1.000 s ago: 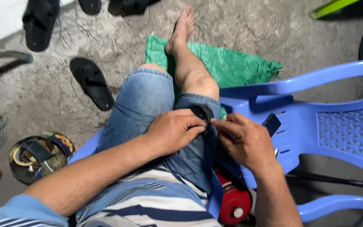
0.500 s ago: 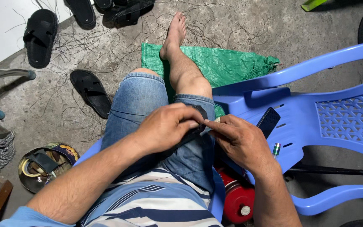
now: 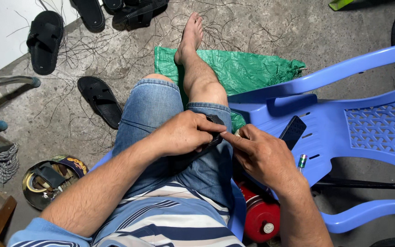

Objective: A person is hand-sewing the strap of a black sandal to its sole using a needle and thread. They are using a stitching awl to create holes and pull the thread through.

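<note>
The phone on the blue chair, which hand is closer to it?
Right. The right hand lies just beside the phone, not touching it. The left hand is farther off, over the knee, gripping a small black piece.

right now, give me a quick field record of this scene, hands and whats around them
left hand: closed over a small black strap piece on the thigh
right hand: fingertips touching the same piece
seat: blue plastic chair
on chair: dark phone, small green-tipped pen
under chair: red canister
floor: green sack, black sandals, round tin of oddments, loose thin wires
</note>
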